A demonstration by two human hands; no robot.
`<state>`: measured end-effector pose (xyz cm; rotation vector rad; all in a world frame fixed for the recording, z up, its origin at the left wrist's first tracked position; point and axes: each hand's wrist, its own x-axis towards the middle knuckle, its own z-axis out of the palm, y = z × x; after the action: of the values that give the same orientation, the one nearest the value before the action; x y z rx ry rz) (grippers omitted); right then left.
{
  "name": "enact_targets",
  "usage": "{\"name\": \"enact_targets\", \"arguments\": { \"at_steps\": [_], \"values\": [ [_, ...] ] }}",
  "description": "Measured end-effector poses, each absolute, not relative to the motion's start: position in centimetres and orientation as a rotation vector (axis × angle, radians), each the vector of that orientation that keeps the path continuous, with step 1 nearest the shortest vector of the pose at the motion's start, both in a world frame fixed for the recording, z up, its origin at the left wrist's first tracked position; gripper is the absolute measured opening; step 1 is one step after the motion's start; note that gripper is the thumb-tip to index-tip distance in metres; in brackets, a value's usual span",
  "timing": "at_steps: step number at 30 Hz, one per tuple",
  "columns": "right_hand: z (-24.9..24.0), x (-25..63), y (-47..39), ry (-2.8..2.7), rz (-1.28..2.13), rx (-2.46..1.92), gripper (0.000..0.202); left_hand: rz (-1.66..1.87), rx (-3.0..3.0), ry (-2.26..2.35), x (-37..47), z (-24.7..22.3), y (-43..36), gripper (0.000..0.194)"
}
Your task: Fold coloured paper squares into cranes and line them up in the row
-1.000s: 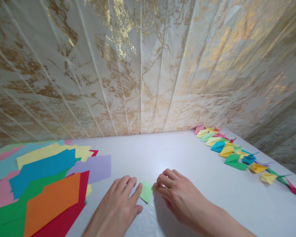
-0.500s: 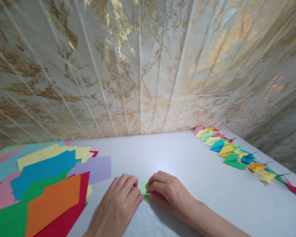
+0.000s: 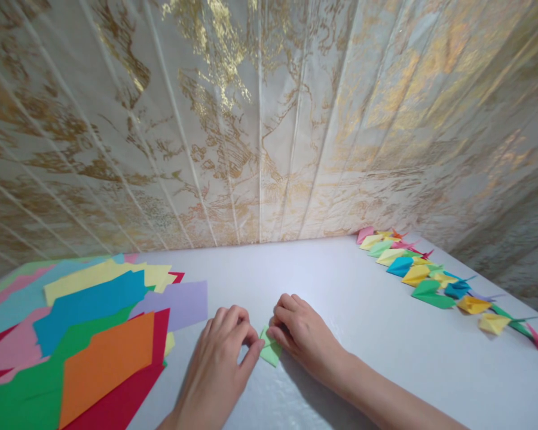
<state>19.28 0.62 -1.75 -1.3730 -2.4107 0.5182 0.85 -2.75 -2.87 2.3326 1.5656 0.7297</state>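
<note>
A small folded piece of light green paper lies on the white table between my hands, low in the middle of the view. My left hand is curled at its left side, thumb and fingertips pinched on the paper's left edge. At its upper right is my right hand, fingers bent and closed, with the thumb at the paper's right edge. The fingers hide part of the paper's sides.
Loose coloured sheets, among them an orange sheet and a blue sheet, overlap on the left of the white table. Several folded paper pieces, including a green one, line the right side. A patterned curtain hangs behind.
The right hand has moved up and slightly right, and more of the green paper shows. The left thumb has spread a little from its fingers. The whole view has shifted slightly.
</note>
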Motion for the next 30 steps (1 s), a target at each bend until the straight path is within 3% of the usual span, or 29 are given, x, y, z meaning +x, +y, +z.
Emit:
{"name": "enact_targets", "arguments": {
  "at_steps": [19,22,26,30],
  "values": [
    [-2.6,18.5,0.1,-2.482,0.249,-1.453,0.005,0.611,2.292,1.594,1.2,-2.9,-2.7,0.012],
    [-2.7,18.8,0.0,-2.399,0.363,-1.427,0.008,0.603,2.305,1.557,1.1,-2.9,-2.5,0.024],
    [-2.5,19.2,-0.4,-2.221,0.620,-1.356,0.018,0.604,2.307,1.540,1.1,-3.1,-2.4,0.020],
    [-2.5,19.1,-0.6,-2.168,0.670,-1.350,0.021,0.642,2.332,1.518,1.0,-3.4,-2.2,0.019]
  ]
}}
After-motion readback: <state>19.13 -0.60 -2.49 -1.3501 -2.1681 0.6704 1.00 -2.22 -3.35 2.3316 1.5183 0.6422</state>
